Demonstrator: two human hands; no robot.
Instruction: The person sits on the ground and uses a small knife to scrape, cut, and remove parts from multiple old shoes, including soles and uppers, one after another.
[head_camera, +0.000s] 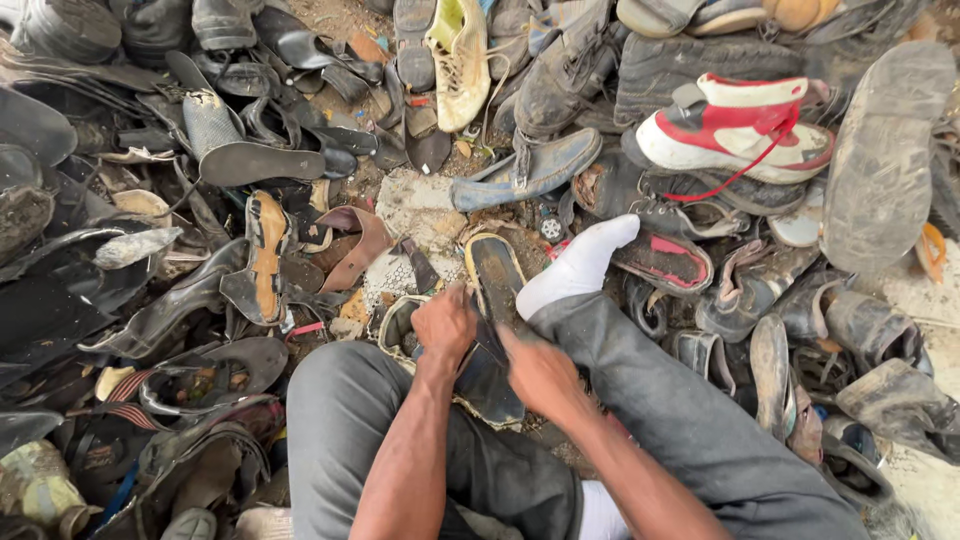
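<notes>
A dark shoe (487, 375) between the knees was gripped by the left hand (444, 324) at 11 o'clock and the right hand (540, 372) at 3. It was best braced firmly against the leg (690, 400), fingers kept clear of the sole's edge.

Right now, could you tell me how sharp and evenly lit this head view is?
Head view: soft, even daylight with no glare; left hand and right hand sharp on the dark shoe; the pile bends at the corners from the wide lens.

Red-and-white sneaker (738, 128), white sock (578, 265), grey trousers (690, 400), blue loafer (525, 172).
</notes>
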